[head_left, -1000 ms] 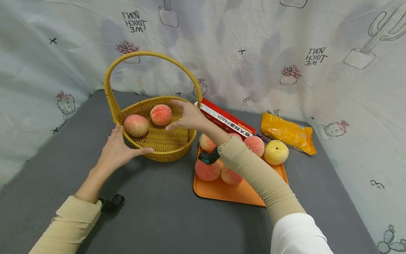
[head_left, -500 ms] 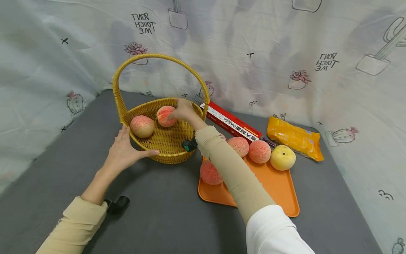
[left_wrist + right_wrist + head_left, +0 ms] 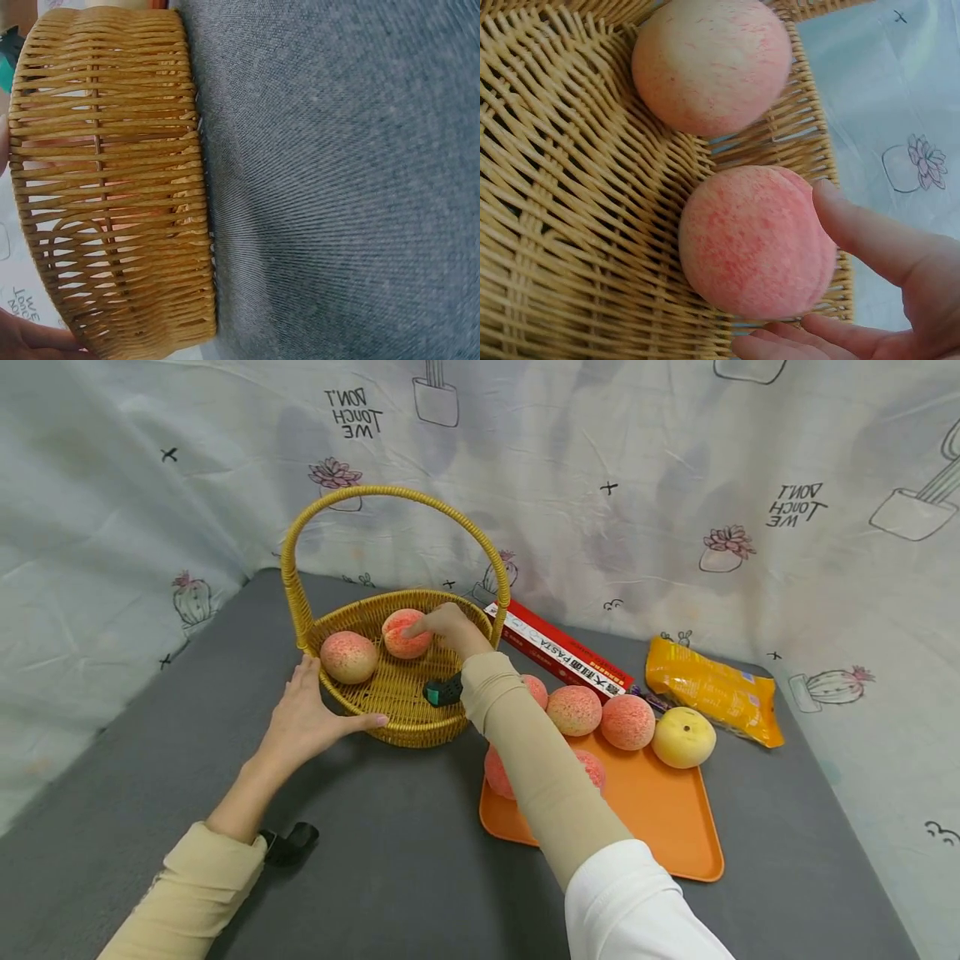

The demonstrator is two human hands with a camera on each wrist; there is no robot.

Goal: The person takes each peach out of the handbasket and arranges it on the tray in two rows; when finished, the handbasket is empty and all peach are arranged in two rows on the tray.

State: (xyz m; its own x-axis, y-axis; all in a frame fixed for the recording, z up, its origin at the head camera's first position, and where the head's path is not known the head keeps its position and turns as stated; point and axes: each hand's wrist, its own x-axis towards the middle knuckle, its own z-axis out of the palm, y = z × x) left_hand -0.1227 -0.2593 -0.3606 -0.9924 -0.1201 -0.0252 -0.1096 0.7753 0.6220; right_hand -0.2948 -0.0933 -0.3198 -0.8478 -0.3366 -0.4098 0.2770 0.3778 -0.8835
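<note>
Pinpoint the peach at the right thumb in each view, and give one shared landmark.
Head: the peach lies toward the back of the basket, by the right hand.
Left wrist: cannot be singled out behind the basket's weave.
Right wrist: just below and right of the picture's centre.
Shared landmark: the basket.

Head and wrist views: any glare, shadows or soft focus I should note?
Head view: bright glints on the shiny bag, soft-edged shadows on the table; left wrist view: basket weave fairly crisp; right wrist view: rather dim, right hand slightly soft.
</note>
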